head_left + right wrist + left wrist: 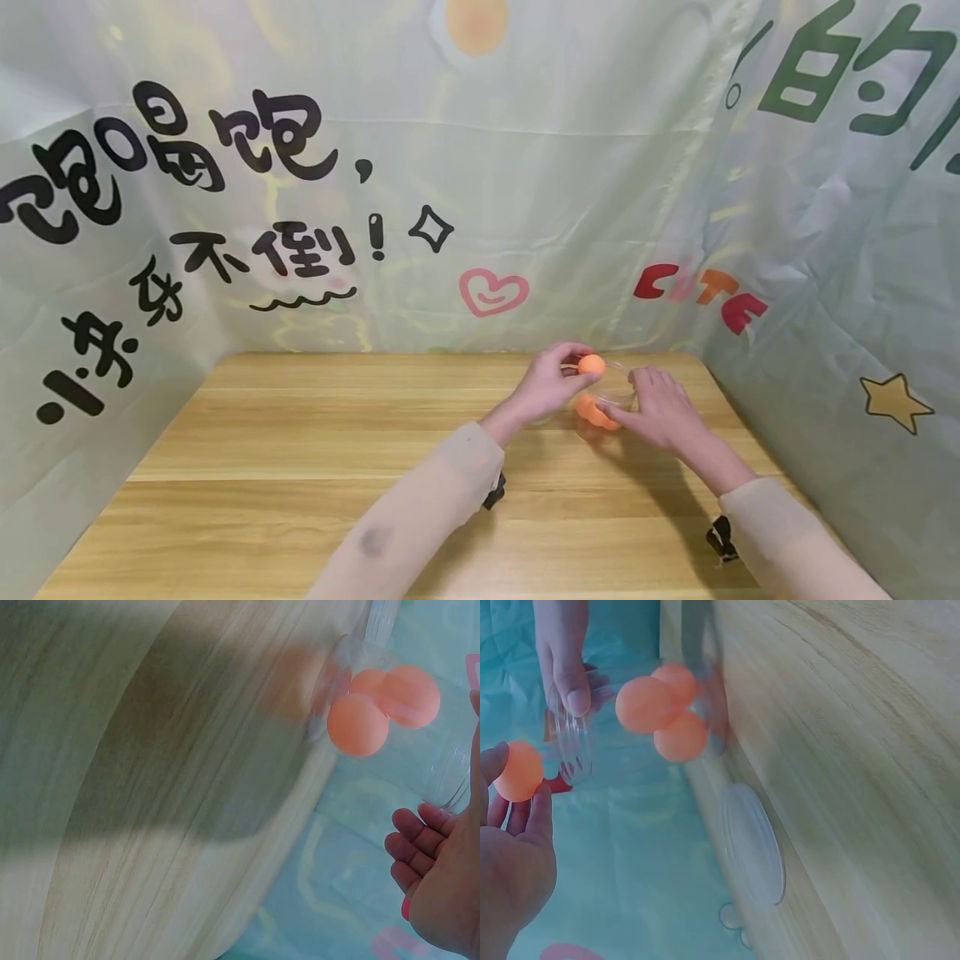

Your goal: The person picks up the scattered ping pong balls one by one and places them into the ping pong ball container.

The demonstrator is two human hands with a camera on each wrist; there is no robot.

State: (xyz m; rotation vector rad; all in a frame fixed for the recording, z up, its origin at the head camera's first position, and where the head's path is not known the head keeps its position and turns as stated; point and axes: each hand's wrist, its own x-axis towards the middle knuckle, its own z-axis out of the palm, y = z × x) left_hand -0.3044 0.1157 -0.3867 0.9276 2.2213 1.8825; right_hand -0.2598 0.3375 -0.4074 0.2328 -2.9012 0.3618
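My left hand [551,383] pinches an orange ball [592,365] between thumb and fingertips, beside the mouth of a clear jar [576,742]. In the left wrist view the ball is just outside the rim. My right hand [660,407] grips that jar near its rim, thumb on one side and fingers on the other. The jar stands upright on the table, and three orange balls [649,705] show through its wall at the bottom; the right wrist view shows the same balls [358,724].
A clear round lid [751,844] lies flat on the wooden table [322,467] near the jar, mostly hidden by the left wrist in the head view. Printed cloth walls [420,167] enclose the table's back and sides.
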